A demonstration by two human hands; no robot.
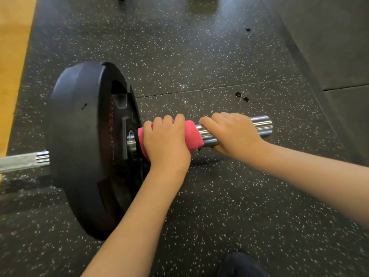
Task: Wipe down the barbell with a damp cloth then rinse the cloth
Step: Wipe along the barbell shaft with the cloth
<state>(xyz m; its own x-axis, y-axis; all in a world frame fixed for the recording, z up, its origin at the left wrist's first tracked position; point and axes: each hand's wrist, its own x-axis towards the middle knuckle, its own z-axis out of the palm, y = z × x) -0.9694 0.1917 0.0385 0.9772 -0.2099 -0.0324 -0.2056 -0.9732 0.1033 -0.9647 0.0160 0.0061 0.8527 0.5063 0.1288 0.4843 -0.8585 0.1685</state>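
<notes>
Wrapping the sleeve (261, 124) beside the plate (79, 136), the cloth (194, 136) is being clenched by the left hand (165, 140); the right hand (233, 130) is gripping bare steel. Wiping inward is probably risking knuckles jamming against the plate.

So you've got one barbell (261, 126) and one pink cloth (193, 136), plus your two hands on them, left hand (165, 144) and right hand (233, 132). Plates (79, 136): looks like two stacked, a thick one and a thinner one, but I can't say for sure. Three dark spots (238, 94) on the floor (199, 56).
</notes>
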